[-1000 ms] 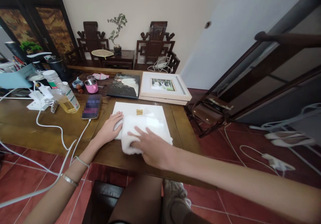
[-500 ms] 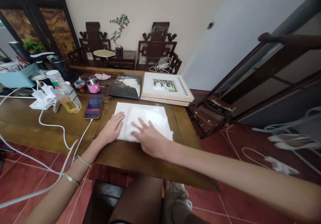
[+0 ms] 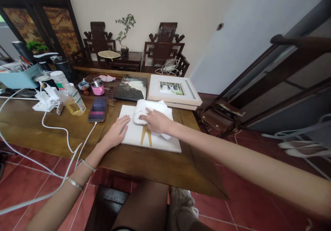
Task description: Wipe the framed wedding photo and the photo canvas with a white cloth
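A flat white panel lies on the wooden table in front of me, with a tan, leg-shaped piece showing at its middle. My left hand rests flat on the panel's left edge, fingers stretched out. On the panel's far part, my right hand grips a folded white cloth, whose loose end hangs to the right and partly covers the panel.
Behind the panel lie a dark photo panel and a pale picture frame. To the left are a phone on a charging cable, an oil-coloured bottle, a pink cup and a power strip.
My right hand has moved away from me across the panel with the cloth, which is now bunched up. The tan piece has come into view. My left hand stays put.
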Available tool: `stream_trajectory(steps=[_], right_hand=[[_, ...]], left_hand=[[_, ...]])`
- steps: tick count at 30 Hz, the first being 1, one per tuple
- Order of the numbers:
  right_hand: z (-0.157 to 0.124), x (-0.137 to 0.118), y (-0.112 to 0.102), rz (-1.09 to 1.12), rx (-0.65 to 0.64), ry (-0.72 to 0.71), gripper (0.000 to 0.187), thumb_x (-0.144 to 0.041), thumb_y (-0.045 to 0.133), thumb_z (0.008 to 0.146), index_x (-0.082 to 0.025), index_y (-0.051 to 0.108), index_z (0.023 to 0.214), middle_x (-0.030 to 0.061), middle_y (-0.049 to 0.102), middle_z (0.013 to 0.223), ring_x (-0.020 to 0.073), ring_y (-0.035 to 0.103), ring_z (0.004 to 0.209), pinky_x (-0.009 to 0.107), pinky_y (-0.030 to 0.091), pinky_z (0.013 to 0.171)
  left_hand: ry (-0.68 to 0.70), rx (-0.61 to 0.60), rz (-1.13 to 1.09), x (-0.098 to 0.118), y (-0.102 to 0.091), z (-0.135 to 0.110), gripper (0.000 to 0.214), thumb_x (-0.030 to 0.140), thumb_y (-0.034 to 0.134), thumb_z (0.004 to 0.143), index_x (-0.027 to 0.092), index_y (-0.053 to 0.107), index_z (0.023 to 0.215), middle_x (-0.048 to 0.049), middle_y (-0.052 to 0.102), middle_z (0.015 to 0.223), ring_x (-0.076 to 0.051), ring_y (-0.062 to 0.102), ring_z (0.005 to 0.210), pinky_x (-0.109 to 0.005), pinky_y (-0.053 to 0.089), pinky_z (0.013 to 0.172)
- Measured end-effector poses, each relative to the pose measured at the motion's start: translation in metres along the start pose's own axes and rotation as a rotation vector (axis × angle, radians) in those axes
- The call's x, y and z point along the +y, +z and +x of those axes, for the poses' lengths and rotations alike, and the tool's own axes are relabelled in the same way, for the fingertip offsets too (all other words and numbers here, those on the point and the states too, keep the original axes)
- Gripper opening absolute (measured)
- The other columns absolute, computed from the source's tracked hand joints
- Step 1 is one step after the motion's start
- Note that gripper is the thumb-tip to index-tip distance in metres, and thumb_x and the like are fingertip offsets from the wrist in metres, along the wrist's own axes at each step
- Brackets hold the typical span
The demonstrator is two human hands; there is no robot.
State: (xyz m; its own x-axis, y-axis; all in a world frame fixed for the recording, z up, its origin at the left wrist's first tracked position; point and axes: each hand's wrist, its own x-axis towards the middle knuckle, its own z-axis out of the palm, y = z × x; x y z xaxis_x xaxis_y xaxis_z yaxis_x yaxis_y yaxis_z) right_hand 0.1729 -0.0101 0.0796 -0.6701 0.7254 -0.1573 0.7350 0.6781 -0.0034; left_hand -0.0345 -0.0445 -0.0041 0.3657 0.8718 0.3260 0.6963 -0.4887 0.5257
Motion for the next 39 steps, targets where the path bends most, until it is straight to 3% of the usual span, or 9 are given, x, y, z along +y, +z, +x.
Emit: stream_trajectory(steps=[5,11,14,17,21,25,31,35,39], right_hand=[[0.018,-0.014,0.016,-0.122,0.068,-0.049,0.055,-0.007,0.044,0.08,-0.007,0.048,0.134,0.0185,0.035,0.148,0.0396,0.026,0.135,0.053,0.027,0.105],[-0.033,-0.066,0.017,-0.075,0.056,-0.347,0.045,-0.012,0.047,0.081,-0.013,0.058,0.125,0.016,0.036,0.148,0.0403,0.024,0.137,0.059,0.018,0.109],[-0.061,-0.075,0.004,-0.027,-0.012,-0.381,0.039,-0.012,0.047,0.08,-0.014,0.063,0.116,0.0152,0.047,0.14,0.0376,0.033,0.133,0.062,0.017,0.108],[-0.066,-0.065,-0.009,0.019,-0.118,-0.267,0.04,-0.007,0.044,0.077,-0.015,0.066,0.11,0.0155,0.062,0.121,0.0325,0.043,0.127,0.06,0.019,0.108],[-0.038,-0.031,-0.012,0.025,-0.139,-0.093,0.052,-0.004,0.043,0.076,-0.012,0.058,0.126,0.0181,0.063,0.116,0.0308,0.043,0.128,0.054,0.025,0.107],[0.007,-0.003,-0.009,0.058,-0.058,-0.047,0.052,-0.005,0.04,0.078,-0.011,0.055,0.129,0.0186,0.064,0.115,0.0316,0.048,0.122,0.043,0.04,0.093],[0.062,-0.013,-0.02,0.124,-0.011,-0.138,0.038,-0.01,0.042,0.082,-0.015,0.062,0.115,0.013,0.066,0.113,0.0255,0.06,0.1,0.031,0.041,0.082],[0.073,-0.017,-0.026,0.149,-0.003,-0.15,0.038,-0.01,0.042,0.082,-0.017,0.064,0.112,0.0094,0.066,0.115,0.0236,0.06,0.101,0.028,0.039,0.082],[0.056,0.015,-0.024,0.171,-0.018,-0.083,0.04,-0.014,0.04,0.083,-0.016,0.064,0.115,0.0078,0.065,0.12,0.0243,0.059,0.105,0.028,0.04,0.087]], left_hand=[[-0.04,0.109,-0.057,0.005,-0.003,0.0,0.044,0.032,0.031,0.096,0.013,0.051,0.131,-0.0131,0.05,0.139,-0.022,0.042,0.133,-0.044,0.029,0.114],[-0.115,0.321,-0.12,0.011,-0.009,-0.002,0.047,0.036,0.026,0.098,0.014,0.048,0.134,-0.0113,0.052,0.138,-0.019,0.046,0.13,-0.038,0.034,0.112],[-0.089,0.26,-0.111,0.01,-0.008,-0.003,0.047,0.035,0.028,0.097,0.013,0.048,0.134,-0.0113,0.048,0.142,-0.02,0.043,0.133,-0.039,0.031,0.114],[-0.047,0.109,-0.062,0.005,-0.002,-0.002,0.046,0.033,0.033,0.095,0.011,0.051,0.131,-0.0137,0.046,0.142,-0.023,0.039,0.135,-0.044,0.029,0.114],[-0.024,0.042,-0.022,-0.001,0.003,-0.001,0.043,0.028,0.034,0.093,0.01,0.057,0.125,-0.0163,0.051,0.138,-0.025,0.041,0.134,-0.048,0.028,0.114],[-0.004,0.049,0.012,-0.002,0.003,-0.001,0.042,0.025,0.036,0.092,0.013,0.058,0.125,-0.0142,0.052,0.137,-0.025,0.043,0.133,-0.048,0.029,0.113],[0.007,0.066,0.051,-0.001,0.001,0.0,0.04,0.024,0.037,0.091,0.01,0.061,0.121,-0.0151,0.059,0.13,-0.027,0.051,0.125,-0.047,0.033,0.112],[0.024,0.067,0.045,-0.002,0.001,0.0,0.041,0.024,0.037,0.091,0.008,0.059,0.122,-0.0164,0.057,0.131,-0.026,0.05,0.127,-0.046,0.034,0.112],[0.02,0.066,0.037,-0.003,0.002,-0.001,0.042,0.024,0.037,0.091,0.008,0.058,0.123,-0.0169,0.054,0.135,-0.026,0.046,0.13,-0.047,0.031,0.113]])
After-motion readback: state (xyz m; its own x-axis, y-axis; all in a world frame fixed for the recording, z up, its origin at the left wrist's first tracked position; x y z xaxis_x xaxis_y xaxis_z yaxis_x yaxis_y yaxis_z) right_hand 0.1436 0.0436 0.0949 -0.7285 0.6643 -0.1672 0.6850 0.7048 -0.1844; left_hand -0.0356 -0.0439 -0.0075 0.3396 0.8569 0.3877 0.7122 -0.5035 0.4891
